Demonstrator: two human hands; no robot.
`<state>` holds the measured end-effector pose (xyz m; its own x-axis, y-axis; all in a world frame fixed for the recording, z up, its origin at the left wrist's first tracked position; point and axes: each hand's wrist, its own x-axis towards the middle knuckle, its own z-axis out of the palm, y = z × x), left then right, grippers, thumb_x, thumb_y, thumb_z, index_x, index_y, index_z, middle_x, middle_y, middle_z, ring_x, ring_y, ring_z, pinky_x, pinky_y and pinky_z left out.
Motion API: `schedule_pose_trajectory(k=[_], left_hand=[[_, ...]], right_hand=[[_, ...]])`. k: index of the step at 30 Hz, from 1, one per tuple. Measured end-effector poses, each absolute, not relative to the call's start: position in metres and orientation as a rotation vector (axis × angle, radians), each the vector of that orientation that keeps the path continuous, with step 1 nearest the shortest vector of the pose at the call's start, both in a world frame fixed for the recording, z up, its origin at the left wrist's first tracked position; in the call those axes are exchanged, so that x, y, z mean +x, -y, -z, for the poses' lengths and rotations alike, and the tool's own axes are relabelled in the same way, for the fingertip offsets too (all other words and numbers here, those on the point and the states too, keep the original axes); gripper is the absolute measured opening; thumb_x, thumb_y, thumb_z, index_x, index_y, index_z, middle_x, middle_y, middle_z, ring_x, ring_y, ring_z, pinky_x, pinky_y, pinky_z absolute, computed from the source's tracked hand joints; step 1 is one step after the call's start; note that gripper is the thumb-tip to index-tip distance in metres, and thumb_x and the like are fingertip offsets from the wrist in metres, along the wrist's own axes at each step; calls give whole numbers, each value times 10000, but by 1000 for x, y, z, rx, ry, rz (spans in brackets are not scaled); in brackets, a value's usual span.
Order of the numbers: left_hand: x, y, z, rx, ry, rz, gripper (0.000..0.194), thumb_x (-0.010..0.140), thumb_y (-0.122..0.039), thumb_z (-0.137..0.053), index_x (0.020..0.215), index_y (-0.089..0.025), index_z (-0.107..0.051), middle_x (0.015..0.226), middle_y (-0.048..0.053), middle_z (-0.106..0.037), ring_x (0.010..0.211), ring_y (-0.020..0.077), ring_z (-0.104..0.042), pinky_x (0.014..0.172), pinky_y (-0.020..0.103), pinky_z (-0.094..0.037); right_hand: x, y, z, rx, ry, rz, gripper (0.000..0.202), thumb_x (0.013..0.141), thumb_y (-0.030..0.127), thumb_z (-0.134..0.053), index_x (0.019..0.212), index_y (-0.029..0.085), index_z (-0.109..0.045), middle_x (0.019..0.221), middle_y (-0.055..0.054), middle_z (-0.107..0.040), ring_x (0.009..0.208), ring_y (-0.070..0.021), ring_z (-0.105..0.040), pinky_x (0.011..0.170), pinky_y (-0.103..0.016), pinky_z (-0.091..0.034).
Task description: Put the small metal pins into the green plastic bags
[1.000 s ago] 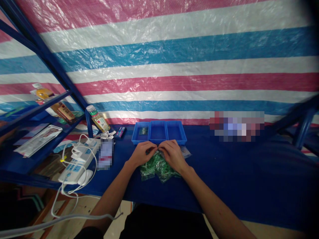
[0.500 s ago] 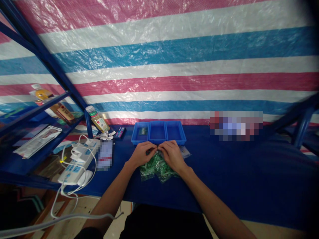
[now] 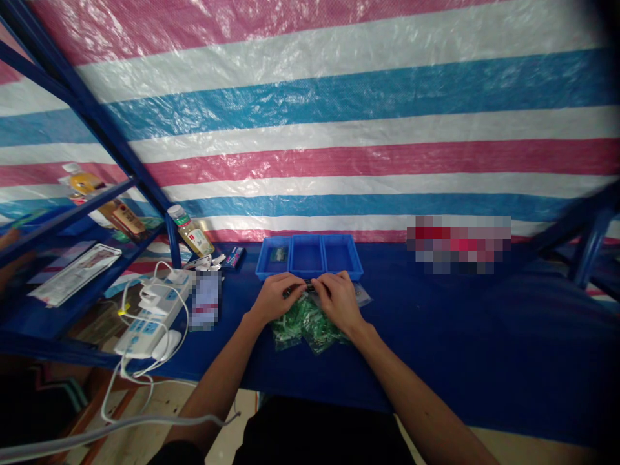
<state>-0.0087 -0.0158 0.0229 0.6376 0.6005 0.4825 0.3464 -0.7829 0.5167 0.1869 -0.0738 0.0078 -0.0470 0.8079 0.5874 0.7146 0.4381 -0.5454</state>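
Note:
My left hand and my right hand meet in front of a blue three-part tray. Fingers and thumbs are pinched together on both hands, and a small dark piece shows between the fingertips; its kind is too small to make out. Under and just below the hands lie clear plastic bags of green parts. Another clear bag pokes out beyond my right hand. In the tray's left compartment rest a few small greenish pieces.
To the left are a white power strip with tangled cables, a phone-like blurred item, a small blue box and a drink bottle. A blue metal frame borders that side. Another person's hand appears at the far left edge.
My fingertips have drawn slightly apart, and more of the dark piece shows between them. Another person's hand has come into view at the far left.

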Motion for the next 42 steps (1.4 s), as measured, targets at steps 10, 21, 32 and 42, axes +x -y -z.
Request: schedule_pose_trajectory(k=[10,21,32,42], left_hand=[[-13,13,-23,2510,-807,-957,180,996,-291,-586,966,-173,-719,840,44,-705,692,126,-597,691,253,-482],[-19,7,-22,2493,-928,-987,154,993,-269,-591,965,-176,-711,893,32,-729,694,116,-603,672,240,-471],[-20,6,-19,2452,-950,-1012,170,994,-273,-584,962,-171,-717,933,41,-744,696,115,-620,666,235,-480],[-15,11,-18,2489,-891,-987,179,994,-272,-581,967,-167,-724,868,36,-733,659,108,-596,654,225,-465]], right_hand=[[192,71,-7,-1235,1802,-205,144,1008,207,-547,899,231,-637,887,-21,-735,855,-207,-657,847,-378,-383],[205,50,-17,-1393,1662,-64,145,1005,283,-559,980,219,-687,973,-48,-747,911,-224,-648,890,-383,-373],[282,66,-20,-1474,1804,-312,207,971,369,-575,982,223,-720,871,-39,-758,737,-210,-666,750,-337,-452],[290,97,4,-1530,2008,-281,203,986,372,-562,1030,245,-714,886,-37,-708,775,-212,-645,754,-347,-450]])
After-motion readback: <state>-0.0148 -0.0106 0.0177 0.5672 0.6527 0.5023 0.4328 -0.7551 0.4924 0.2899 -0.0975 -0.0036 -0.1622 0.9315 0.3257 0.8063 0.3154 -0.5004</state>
